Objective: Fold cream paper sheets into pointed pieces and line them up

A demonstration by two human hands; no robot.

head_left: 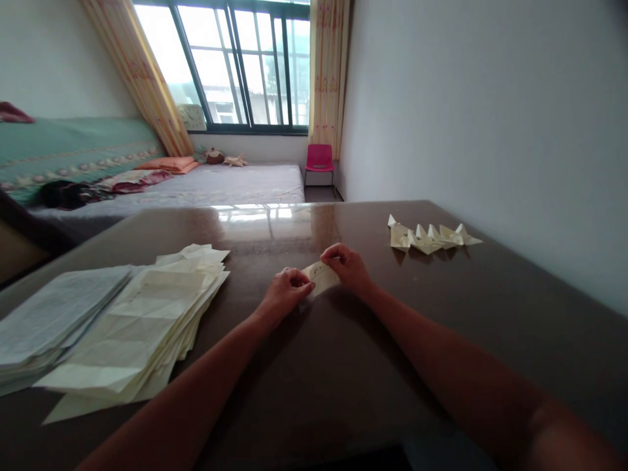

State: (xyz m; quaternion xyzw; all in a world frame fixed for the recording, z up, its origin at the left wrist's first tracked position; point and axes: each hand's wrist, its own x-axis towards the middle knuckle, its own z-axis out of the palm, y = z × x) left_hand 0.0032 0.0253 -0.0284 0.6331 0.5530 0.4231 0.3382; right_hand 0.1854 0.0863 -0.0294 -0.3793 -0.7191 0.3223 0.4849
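Cream-coloured paper, at three apparent degrees of working, lies along the brown table (318, 373) before me. Centre: a small paper strip (324, 280), flat and bearing dark marks near its upper edge, spans the space between my two hands. My left hand (284, 294) pinches its near left end between thumb and fingertips; my right hand (350, 267) pinches its upper right part in the same manner, the other fingers curled in rather than spread. Whether the strip touches the tabletop or sits just above it is, in fairness, hard to judge from this angle.

Right, near the wall (490, 131): a cluster of folded paper pieces (426, 247), pointed and upright in places, set close together; I take these to be the finished portion. Left: a fanned stack of cream sheets (157, 307), creased but opened out, and beside it a stack of greyish sheets (63, 307), flat. Neither stack shows the raised points of the cluster.

By my estimate, the piece in my fingers is at an early or middle stage, being narrow yet without any peak, and the larger share of the paper is unworked beyond its creases.
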